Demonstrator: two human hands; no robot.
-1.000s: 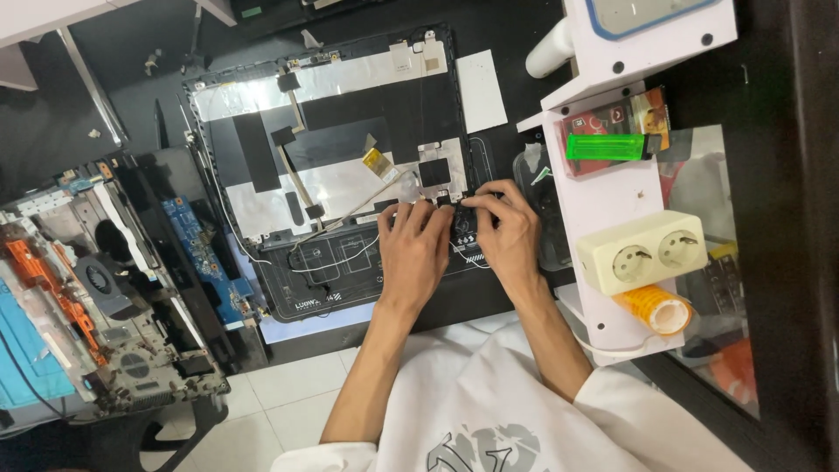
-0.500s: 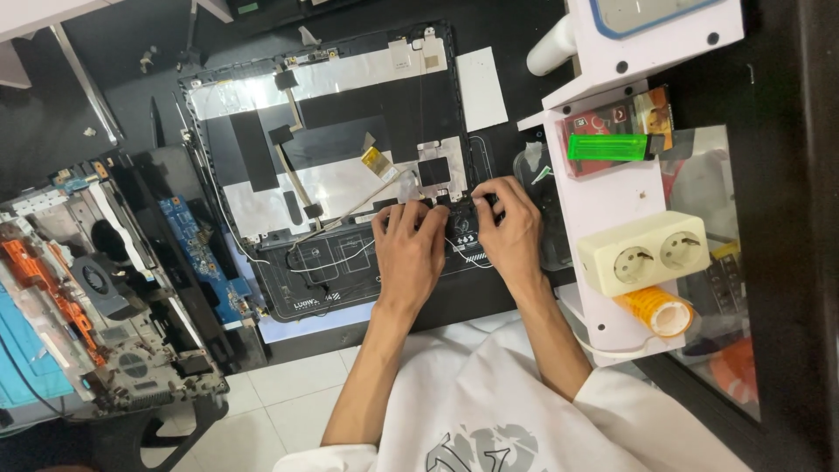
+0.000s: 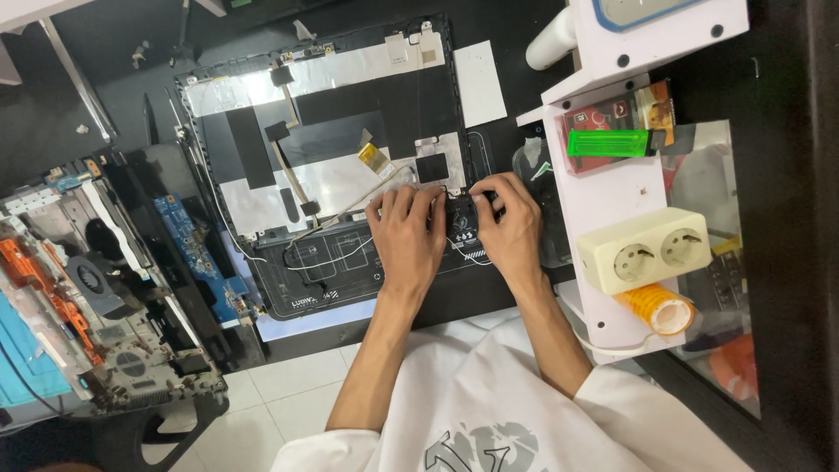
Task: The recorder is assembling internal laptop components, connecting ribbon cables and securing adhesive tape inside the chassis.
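Observation:
An opened laptop lid back cover, black with silver foil and thin cables, lies flat on the dark desk. My left hand rests on its lower right corner, fingers curled and pressing down near the hinge area. My right hand is beside it, fingertips pinching a small dark part at the same corner. The fingertips of both hands almost meet over that part. What exactly sits under the fingers is hidden.
A white stand at the right carries a double wall socket, a green lighter and an orange tape roll. A dismantled laptop chassis and a blue circuit board lie at the left. White paper lies near the cover.
Both hands stay at the same corner of the cover; the fingers have shifted slightly closer together over the small part.

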